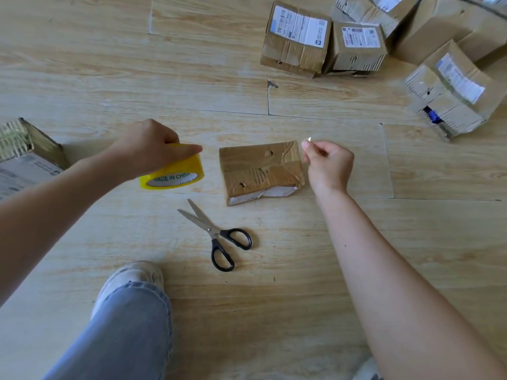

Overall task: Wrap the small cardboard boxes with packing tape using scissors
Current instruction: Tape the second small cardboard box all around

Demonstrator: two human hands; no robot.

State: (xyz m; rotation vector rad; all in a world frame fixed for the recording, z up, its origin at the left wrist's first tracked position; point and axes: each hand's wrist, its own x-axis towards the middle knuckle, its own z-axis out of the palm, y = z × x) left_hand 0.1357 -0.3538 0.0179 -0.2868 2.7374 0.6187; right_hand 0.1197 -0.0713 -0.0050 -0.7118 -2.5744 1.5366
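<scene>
A small, flattened cardboard box [260,171] covered in brown tape lies on the wooden floor in the middle. My left hand [148,149] grips a yellow roll of packing tape [175,171] just left of the box. My right hand [327,163] is at the box's right edge, its thumb and finger pinching the free end of the clear tape [308,140]. The tape strip itself is hard to see over the box. Black-handled scissors [216,234] lie with their blades apart on the floor in front of the box, untouched.
Several cardboard boxes with shipping labels [296,37] stand piled at the back right. Another box [24,157] sits at the left edge. My leg in jeans and a white shoe [131,281] are at the lower left.
</scene>
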